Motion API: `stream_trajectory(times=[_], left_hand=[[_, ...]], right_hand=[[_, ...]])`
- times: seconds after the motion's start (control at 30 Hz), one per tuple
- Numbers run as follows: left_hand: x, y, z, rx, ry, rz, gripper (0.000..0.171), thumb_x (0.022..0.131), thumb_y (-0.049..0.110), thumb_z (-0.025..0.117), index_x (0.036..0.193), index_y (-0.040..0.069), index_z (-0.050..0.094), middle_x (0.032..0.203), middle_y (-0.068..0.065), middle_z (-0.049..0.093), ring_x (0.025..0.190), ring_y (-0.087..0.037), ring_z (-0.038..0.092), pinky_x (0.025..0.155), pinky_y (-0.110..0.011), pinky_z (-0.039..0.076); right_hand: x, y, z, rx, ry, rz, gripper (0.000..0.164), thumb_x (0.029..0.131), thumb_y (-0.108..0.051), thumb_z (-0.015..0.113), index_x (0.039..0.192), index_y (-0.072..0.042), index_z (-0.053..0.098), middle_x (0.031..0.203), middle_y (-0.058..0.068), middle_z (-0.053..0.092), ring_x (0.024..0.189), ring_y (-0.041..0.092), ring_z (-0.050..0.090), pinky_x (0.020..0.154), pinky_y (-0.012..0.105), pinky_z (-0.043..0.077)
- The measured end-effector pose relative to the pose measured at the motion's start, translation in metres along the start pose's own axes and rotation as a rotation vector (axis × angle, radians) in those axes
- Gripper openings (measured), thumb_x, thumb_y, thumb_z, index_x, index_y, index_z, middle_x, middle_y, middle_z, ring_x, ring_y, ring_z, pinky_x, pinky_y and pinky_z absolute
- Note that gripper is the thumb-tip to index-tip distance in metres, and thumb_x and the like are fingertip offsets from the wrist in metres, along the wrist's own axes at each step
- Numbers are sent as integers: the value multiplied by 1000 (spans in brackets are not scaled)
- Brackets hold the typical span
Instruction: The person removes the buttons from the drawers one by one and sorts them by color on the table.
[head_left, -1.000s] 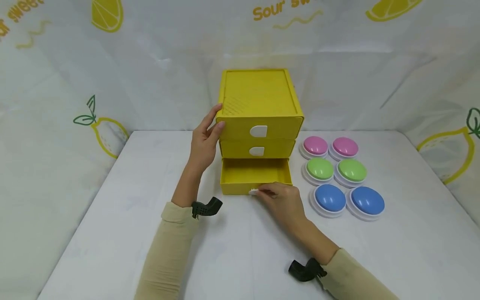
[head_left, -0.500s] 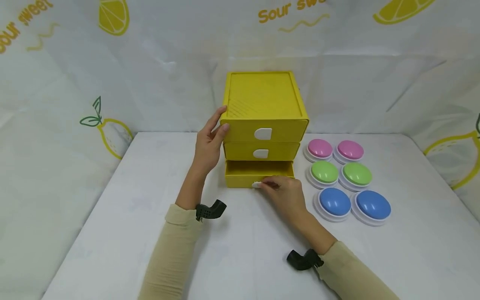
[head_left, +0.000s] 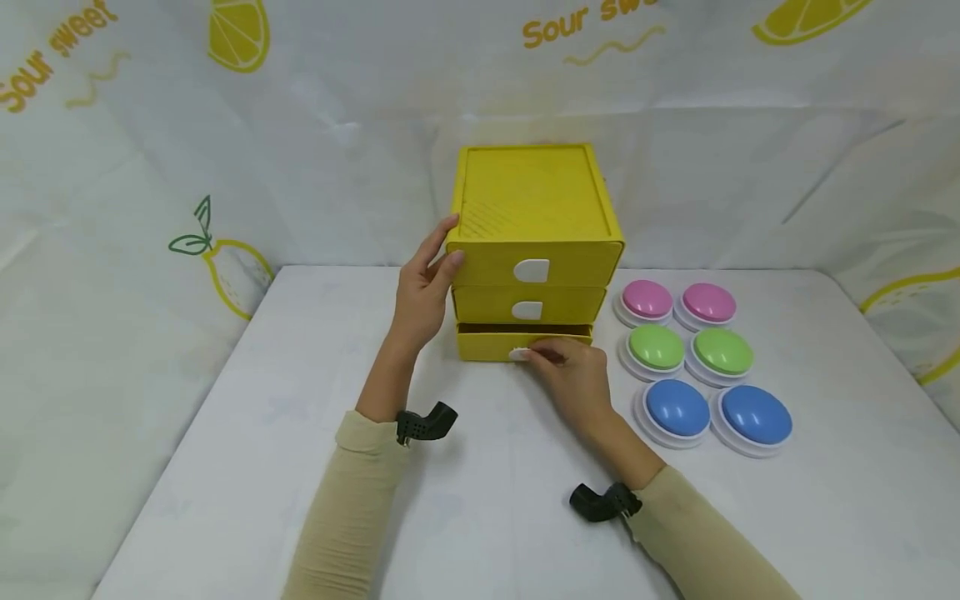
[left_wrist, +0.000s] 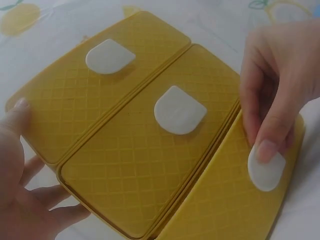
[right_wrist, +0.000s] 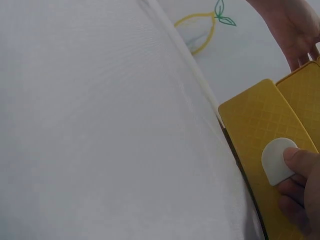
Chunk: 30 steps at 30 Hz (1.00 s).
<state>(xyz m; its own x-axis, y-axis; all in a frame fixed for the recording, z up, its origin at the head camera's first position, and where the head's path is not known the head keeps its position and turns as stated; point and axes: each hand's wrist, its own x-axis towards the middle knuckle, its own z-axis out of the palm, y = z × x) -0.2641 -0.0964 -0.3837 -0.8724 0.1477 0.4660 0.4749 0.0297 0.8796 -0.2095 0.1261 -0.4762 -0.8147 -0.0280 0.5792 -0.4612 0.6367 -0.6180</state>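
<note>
A yellow three-drawer cabinet (head_left: 534,192) with white tabs stands on the white table. My left hand (head_left: 422,296) rests against its front left corner, the thumb on the top drawer's front edge and the fingers stretched along the side. In the left wrist view these fingers (left_wrist: 47,196) look straight and spread. With thumb and fingers my right hand (head_left: 576,379) pinches the white tab (left_wrist: 267,170) of the bottom drawer (head_left: 487,346), also seen in the right wrist view. That drawer sticks out slightly, with a narrow dark gap above its front. The upper two drawers are closed.
Right of the cabinet stand several round push-button domes on white bases in pairs: pink (head_left: 647,298) at the back, green (head_left: 656,347) in the middle, blue (head_left: 677,407) in front. Behind the table (head_left: 247,467) hangs a lemon-printed white sheet (head_left: 337,167).
The bottom drawer has slid inward, from well open to a narrow gap, my right hand moving with it on the tab. My left hand keeps its place on the cabinet. The view has shifted slightly.
</note>
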Motion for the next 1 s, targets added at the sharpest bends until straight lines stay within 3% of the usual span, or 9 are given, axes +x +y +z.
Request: stream_trajectory(times=[0.17,0.43,0.8,1.0], left_hand=[[1,-1,2,4,-5,2,49,108,19,50,156,22,41,164,7,37,138,-24,55,113,-38,49],[4,0,3,8,-5,1,50,107,18,50,156,21,41,164,6,37,140,-25,54,114,-41,47],[0,-2,-1,22,-6,-4,50,107,19,50,156,23,41,164,6,37,140,-24,53,115,-38,47],[-1,-2,0,16,-8,-2,51,107,18,50,157,22,40,164,6,36,141,-25,52,114,-40,47]], right_hand=[[5,6,2,2,5,14,16,82,-20,85,90,-7,81,84,6,79,75,16,74,68,34,60],[10,14,3,75,17,68,13,83,-17,85,90,-7,81,85,6,79,76,16,74,69,5,49],[5,11,7,114,-14,179,14,86,-18,82,94,-8,80,89,6,79,82,17,74,71,12,52],[4,8,4,86,-26,143,14,88,-18,80,97,-7,80,91,7,80,82,18,76,73,26,59]])
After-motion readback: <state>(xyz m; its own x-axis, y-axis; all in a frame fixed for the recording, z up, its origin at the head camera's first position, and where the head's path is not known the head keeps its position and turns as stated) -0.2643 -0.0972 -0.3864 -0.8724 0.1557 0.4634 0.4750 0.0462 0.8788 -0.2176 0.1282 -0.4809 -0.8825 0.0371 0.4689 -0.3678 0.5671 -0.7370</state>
